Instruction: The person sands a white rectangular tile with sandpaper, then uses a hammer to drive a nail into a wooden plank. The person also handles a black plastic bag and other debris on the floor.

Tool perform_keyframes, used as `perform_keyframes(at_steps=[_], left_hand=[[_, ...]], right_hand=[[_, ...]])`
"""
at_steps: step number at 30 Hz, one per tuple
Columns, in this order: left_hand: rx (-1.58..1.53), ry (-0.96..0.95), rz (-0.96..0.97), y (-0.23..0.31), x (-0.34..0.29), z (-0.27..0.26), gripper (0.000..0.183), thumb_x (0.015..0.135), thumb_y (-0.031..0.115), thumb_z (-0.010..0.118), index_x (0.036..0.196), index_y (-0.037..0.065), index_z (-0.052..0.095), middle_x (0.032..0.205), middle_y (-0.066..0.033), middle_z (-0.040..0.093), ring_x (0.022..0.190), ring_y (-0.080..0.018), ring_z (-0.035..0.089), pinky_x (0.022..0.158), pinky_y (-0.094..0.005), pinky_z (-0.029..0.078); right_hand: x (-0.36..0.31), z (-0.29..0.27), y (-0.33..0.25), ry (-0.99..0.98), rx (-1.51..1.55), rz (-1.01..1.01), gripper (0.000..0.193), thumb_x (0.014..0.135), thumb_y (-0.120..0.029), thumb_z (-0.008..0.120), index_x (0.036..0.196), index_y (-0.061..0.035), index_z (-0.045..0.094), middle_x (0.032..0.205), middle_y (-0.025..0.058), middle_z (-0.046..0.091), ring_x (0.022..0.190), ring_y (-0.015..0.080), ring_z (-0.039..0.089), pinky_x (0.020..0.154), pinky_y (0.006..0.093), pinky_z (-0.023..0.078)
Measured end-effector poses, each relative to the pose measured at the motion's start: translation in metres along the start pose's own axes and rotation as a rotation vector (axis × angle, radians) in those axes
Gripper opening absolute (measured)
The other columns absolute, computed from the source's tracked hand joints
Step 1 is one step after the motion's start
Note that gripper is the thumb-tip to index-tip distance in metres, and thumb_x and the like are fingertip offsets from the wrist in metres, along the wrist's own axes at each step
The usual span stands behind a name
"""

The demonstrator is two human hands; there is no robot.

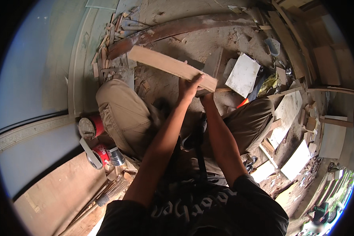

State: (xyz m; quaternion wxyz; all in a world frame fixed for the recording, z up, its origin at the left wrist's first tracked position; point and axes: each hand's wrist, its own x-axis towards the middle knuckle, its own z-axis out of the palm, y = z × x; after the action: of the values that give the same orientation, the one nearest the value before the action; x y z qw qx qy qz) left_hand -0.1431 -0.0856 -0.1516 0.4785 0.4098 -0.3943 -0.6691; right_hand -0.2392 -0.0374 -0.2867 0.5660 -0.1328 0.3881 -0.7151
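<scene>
In the head view, the left hand (189,89) is closed around a pale wooden board (165,65) near its right end, with the thumb lying across the face. The board is held above the ground, out in front of the knees, slanting from upper left down to lower right. The right hand (207,99) is just beside the left, at the lower edge of that same end; its fingers are mostly hidden, so how far open it is and what it grasps cannot be told.

Just beyond the board's right end, a grey-brown block (214,63) slants upward. To the right of it, a whitish panel (243,74) lies near a crumpled yellow wrapper (270,85). Farther out, a long reddish-brown beam (181,28) crosses the dirt floor (161,82), its left end beside a heap of wood scraps (102,59). Left of the person's left knee (120,98) stand a red can (98,126), a second red can (102,153) with a flat grey strip (89,152) against it, and a dark can (116,157).
</scene>
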Motion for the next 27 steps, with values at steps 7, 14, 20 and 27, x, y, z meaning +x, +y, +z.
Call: perform_keyframes(at_steps=[7, 14, 20, 27], left_hand=[[0.068, -0.065, 0.090, -0.018, 0.001, 0.000, 0.096, 0.074, 0.016, 0.082, 0.151, 0.013, 0.024, 0.136, -0.0117, 0.039, 0.121, -0.0283, 0.049, 0.086, -0.0447, 0.058], [-0.211, 0.002, -0.125, 0.017, -0.009, 0.010, 0.093, 0.076, 0.011, 0.080, 0.151, 0.019, 0.024, 0.128, -0.0112, 0.044, 0.115, -0.0291, 0.055, 0.077, -0.0490, 0.061], [-0.255, 0.237, -0.016, 0.045, 0.016, -0.018, 0.091, 0.076, 0.012, 0.080, 0.150, 0.021, 0.027, 0.136, -0.0141, 0.044, 0.114, -0.0320, 0.056, 0.076, -0.0503, 0.061], [-0.289, 0.249, -0.028, 0.061, 0.008, -0.033, 0.084, 0.079, 0.012, 0.077, 0.148, 0.019, 0.029, 0.137, -0.0076, 0.045, 0.127, -0.0258, 0.046, 0.095, -0.0562, 0.050]], right_hand=[[0.007, -0.030, 0.006, -0.077, 0.066, -0.016, 0.035, 0.100, -0.032, 0.047, 0.129, -0.0116, 0.049, 0.124, 0.0046, 0.056, 0.112, 0.0189, 0.057, 0.093, 0.0369, 0.048], [-0.008, -0.001, -0.040, 0.139, -0.030, 0.231, 0.034, 0.099, -0.031, 0.051, 0.124, -0.0089, 0.056, 0.105, 0.0058, 0.064, 0.095, 0.0185, 0.064, 0.072, 0.0349, 0.053], [-0.007, 0.017, -0.086, 0.253, 0.000, 0.096, 0.035, 0.088, -0.021, 0.070, 0.117, -0.0068, 0.057, 0.104, 0.0059, 0.065, 0.093, 0.0155, 0.062, 0.074, 0.0324, 0.051], [-0.006, 0.055, -0.114, 0.341, -0.888, -0.468, 0.036, 0.084, -0.012, 0.071, 0.113, -0.0003, 0.055, 0.097, 0.0135, 0.063, 0.081, 0.0202, 0.060, 0.070, 0.0341, 0.049]])
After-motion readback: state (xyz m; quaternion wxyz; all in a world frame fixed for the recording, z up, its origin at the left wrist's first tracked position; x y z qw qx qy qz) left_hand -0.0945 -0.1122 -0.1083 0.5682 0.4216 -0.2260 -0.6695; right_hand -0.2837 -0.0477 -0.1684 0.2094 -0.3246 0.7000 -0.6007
